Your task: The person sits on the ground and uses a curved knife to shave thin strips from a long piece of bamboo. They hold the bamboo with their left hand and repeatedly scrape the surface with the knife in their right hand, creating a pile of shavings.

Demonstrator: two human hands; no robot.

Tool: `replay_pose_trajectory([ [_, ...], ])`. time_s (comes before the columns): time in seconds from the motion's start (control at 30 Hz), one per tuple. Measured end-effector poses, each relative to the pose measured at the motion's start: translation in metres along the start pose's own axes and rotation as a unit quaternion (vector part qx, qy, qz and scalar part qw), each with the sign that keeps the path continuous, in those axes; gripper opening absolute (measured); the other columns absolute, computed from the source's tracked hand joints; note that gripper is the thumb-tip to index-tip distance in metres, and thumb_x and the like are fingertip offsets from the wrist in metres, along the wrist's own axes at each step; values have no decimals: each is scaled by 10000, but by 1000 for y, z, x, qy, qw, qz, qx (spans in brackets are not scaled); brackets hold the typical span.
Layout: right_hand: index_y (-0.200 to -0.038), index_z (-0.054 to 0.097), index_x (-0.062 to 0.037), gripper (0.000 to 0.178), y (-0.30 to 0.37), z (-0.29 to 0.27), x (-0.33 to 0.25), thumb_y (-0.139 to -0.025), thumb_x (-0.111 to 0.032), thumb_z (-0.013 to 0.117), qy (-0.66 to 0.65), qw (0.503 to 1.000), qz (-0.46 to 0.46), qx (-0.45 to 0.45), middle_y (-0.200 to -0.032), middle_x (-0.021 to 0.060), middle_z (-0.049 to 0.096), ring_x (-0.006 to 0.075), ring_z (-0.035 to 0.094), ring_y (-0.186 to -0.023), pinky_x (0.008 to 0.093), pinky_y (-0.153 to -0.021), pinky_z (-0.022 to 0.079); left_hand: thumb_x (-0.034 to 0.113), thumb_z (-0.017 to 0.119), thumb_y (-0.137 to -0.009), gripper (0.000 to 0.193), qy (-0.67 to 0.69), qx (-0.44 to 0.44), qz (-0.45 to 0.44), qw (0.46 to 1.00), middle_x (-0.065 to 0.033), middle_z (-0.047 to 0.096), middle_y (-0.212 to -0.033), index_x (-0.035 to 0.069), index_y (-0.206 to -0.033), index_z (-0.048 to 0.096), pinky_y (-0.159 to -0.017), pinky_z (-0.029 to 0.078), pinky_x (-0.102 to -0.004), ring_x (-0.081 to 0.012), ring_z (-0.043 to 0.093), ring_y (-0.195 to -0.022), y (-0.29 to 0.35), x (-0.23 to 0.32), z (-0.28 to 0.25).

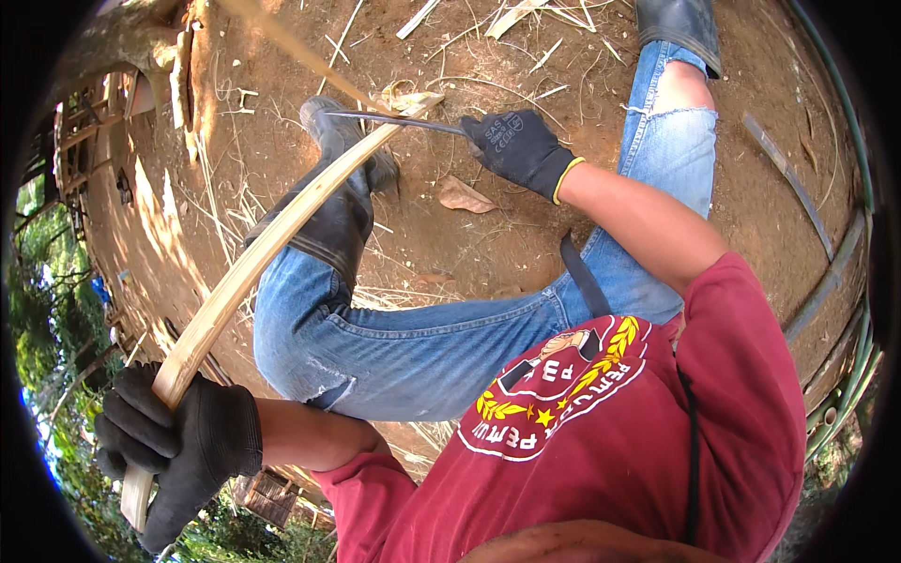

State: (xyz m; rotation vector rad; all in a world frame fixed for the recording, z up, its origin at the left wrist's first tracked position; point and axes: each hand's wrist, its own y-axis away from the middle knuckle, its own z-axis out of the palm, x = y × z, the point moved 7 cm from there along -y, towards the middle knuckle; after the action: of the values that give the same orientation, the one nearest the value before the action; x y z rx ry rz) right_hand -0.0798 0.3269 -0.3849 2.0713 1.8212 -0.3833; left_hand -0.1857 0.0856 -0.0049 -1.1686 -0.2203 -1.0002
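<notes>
My left hand, in a black glove, is wrapped round the near end of a long pale split strip, which looks like bamboo or wood. The strip slants up and right over my bent knee and boot. In my black-gloved right hand is a knife, its handle hidden in my fist. Its narrow dark blade points left and lies across the strip near the far end. Pale curled shavings show by the crossing. A thin, blurred tan strip runs from there to the top edge.
Brown dirt ground is strewn with thin slivers and offcuts. A dry leaf lies between my legs. My black boots and jeans flank the work. At right are a flat grey strip and several green poles.
</notes>
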Motion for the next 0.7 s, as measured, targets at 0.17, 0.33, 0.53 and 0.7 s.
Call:
replay_pose_trajectory([
  [0.17, -1152, 583, -71, 335, 5, -1, -5, -899, -287, 547, -8, 1000, -7, 7, -812, 120, 657, 291, 663, -687, 436, -582, 520, 679, 811, -581, 733, -100, 18, 29, 994, 53, 322, -596, 85, -832, 464, -439, 209, -211, -59, 281, -443, 6, 3, 5],
  [0.33, -1154, 584, -74, 337, 6, -12, -13, -901, -292, 548, -12, 1000, -5, -4, -829, 114, 659, 287, 665, -701, 434, -584, 520, 683, 806, -583, 720, -61, 6, 8, 998, 67, 338, -578, 93, -841, 486, -430, 215, -218, -58, 294, -433, 3, 3, 0],
  [0.53, -1181, 582, -77, 367, 16, -46, -51, -904, -315, 549, -38, 998, -43, 31, -829, 105, 656, 279, 665, -691, 426, -574, 517, 850, 665, -560, 843, 33, -34, -27, 998, 67, 254, -576, 87, -852, 458, -466, 161, -241, -77, 209, -468, -3, 5, -8],
  [0.7, -1136, 573, -77, 330, 5, -24, -27, -857, -253, 574, -8, 1000, -19, 6, -795, 96, 672, 265, 682, -714, 415, -574, 525, 875, 650, -536, 869, -89, -19, 26, 996, 68, 264, -574, 86, -848, 462, -460, 173, -231, -72, 230, -463, -1, 7, -3],
])
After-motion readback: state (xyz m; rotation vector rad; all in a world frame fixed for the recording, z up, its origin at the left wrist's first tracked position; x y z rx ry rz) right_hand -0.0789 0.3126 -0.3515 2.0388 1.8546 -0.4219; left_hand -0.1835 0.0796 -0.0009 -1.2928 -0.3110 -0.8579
